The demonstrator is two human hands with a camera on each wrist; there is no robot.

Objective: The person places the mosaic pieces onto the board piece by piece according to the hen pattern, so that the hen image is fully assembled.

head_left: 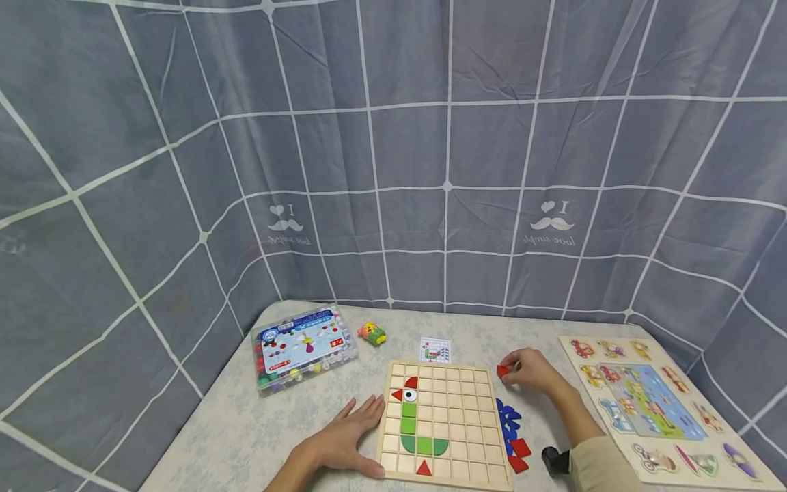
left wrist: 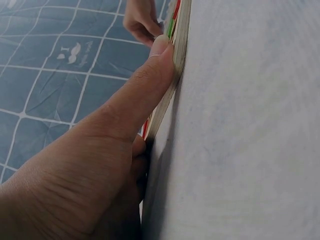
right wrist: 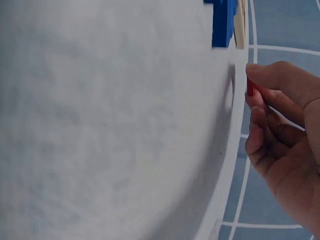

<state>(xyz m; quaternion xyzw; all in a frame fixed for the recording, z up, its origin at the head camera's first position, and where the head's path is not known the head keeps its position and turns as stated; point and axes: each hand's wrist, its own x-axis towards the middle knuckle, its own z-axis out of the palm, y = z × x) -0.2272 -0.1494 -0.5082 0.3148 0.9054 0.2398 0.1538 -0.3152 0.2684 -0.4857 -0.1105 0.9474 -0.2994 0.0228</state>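
A wooden grid board (head_left: 465, 414) lies in front of me in the head view. On it sit a red quarter-round piece, red triangles (head_left: 423, 468), a white eye piece (head_left: 410, 395), green squares (head_left: 408, 410) and green quarter-round pieces (head_left: 440, 447). My left hand (head_left: 346, 436) rests at the board's left edge, fingers spread and thumb (left wrist: 156, 55) against the side. Beyond the upper right corner, my right hand (head_left: 530, 371) pinches a small red piece (right wrist: 250, 87) between thumb and fingers, raised over the table in the right wrist view. Fingers hide part of its shape.
Blue pieces (head_left: 508, 418) and red squares (head_left: 520, 447) lie along the board's right side. A pattern card (head_left: 435, 350) and small toy figure (head_left: 371, 333) sit behind it. A plastic box (head_left: 304, 348) stands back left; a picture puzzle (head_left: 667, 410) lies right, near a black object (head_left: 555, 460).
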